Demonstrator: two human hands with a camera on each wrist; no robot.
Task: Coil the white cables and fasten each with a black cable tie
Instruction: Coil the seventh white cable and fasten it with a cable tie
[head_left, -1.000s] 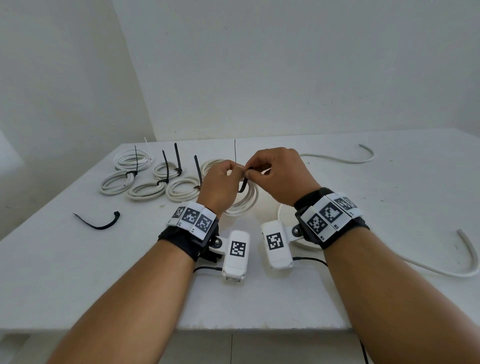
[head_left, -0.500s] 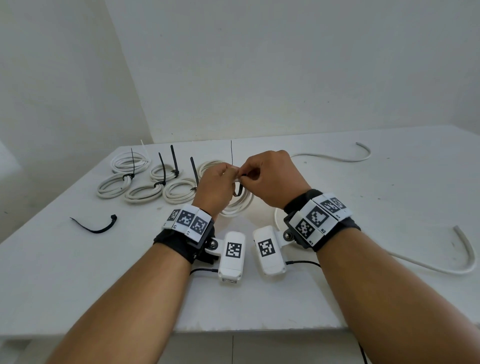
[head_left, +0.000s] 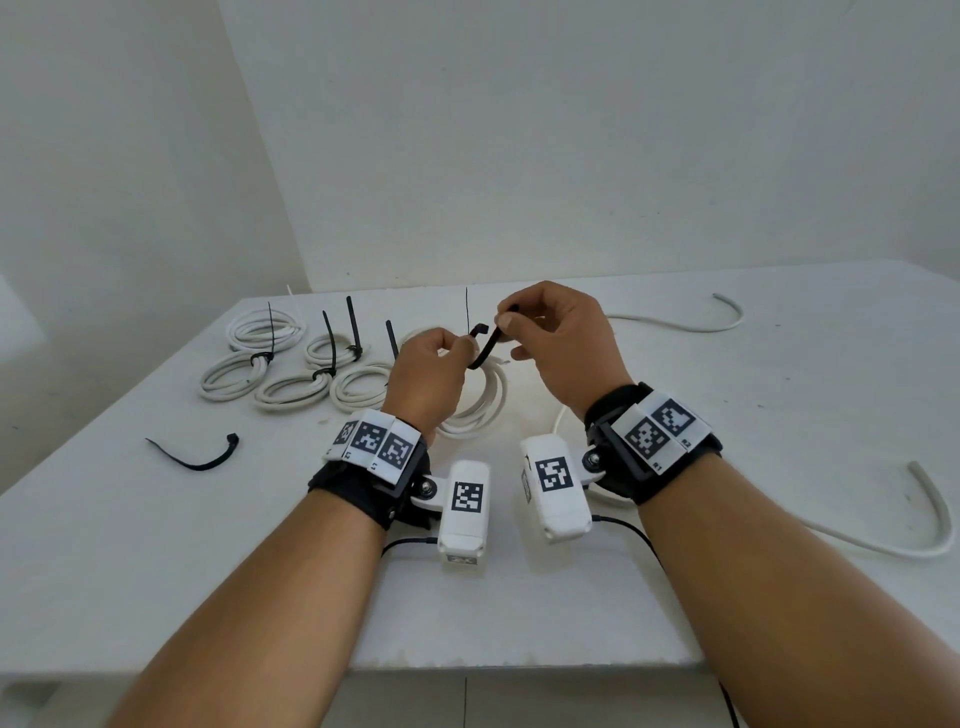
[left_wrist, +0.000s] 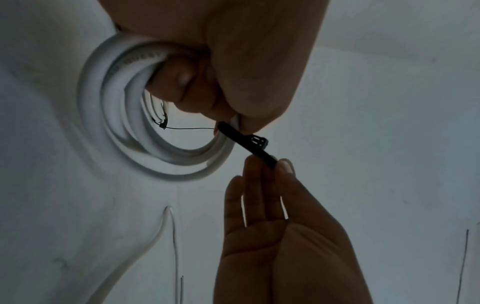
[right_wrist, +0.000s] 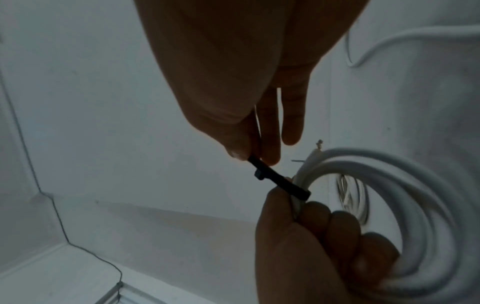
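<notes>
White cable coil (head_left: 480, 400) bunched in left hand (head_left: 423, 371) grip, lifted off worktop (head_left: 779, 415). Right hand (head_left: 558, 338) pinches black cable tie (head_left: 485, 347) tail, just right of that grip. Best: pull straight through the head, coil squeezed.

Bare forearms. Black wrist straps (head_left: 363, 486) carry white tag blocks (head_left: 373, 440) with square black markers; white camera pods (head_left: 465, 506) attached, thin black cables (head_left: 408, 542) trailing.

Six coils (head_left: 266, 332), seven ties (head_left: 197, 457)
</notes>
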